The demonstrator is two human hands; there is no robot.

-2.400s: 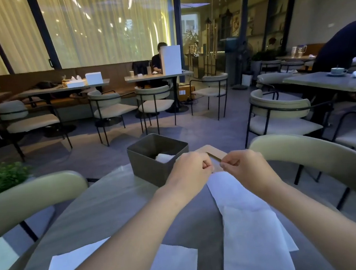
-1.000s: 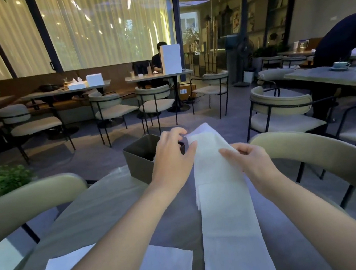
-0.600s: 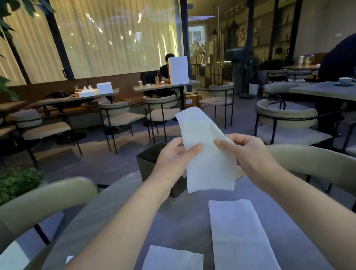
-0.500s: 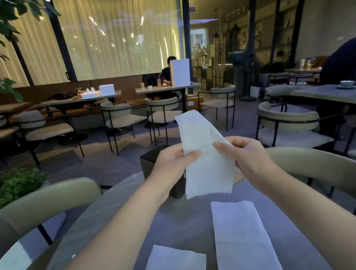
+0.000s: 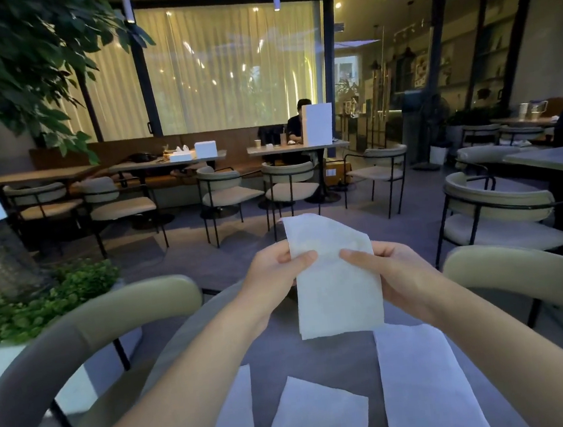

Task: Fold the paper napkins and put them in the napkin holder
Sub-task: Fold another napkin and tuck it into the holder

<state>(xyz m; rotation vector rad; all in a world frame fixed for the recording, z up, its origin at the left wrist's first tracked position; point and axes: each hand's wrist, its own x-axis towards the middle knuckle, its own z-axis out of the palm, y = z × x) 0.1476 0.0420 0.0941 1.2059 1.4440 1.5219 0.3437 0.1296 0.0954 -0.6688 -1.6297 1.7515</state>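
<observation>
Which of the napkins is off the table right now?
The napkin pinched between left hand and right hand, held up in the air; the other three napkins lie flat on the table nearer the person.

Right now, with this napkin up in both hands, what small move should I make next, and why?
Probably bring the top edge down to meet the bottom and crease it. The napkin hangs as a long strip, pinched between your left hand and right hand above the table. It looks too long for the holder, which is hidden behind it now.
</observation>
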